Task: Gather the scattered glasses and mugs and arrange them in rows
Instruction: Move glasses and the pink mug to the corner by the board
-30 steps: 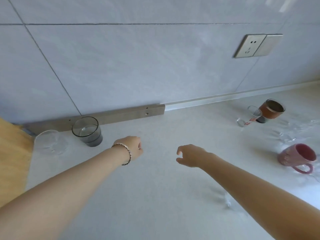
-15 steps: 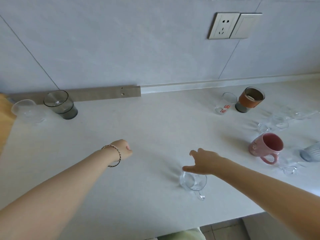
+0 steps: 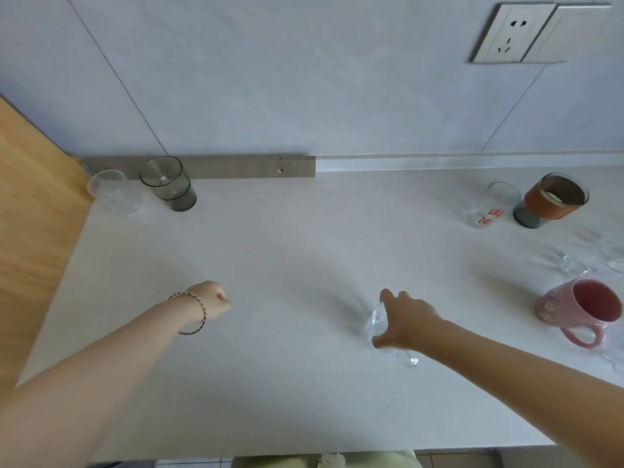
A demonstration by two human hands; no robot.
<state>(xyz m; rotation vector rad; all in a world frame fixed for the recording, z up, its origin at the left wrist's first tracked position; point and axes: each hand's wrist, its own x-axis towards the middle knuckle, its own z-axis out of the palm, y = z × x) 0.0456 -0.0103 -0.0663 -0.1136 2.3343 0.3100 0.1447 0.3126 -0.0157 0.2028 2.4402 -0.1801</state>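
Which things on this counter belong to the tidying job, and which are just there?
Job: clear mug in the right hand, pink mug, smoked glass, clear tumbler, printed glass, sleeved glass.
Just there: wall socket, metal strip, wooden panel.

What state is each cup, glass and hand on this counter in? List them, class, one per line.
Clear glass mug: gripped, handle toward the near edge.
Right hand: curled round that mug.
Left hand: fingers curled, holding nothing.
Pink mug: upright, empty, untouched.
Smoky glass: upright, empty, by the wall.
Sleeved glass: upright.
Red-printed glass: upright, empty.
Far-left clear glass: upright, empty.
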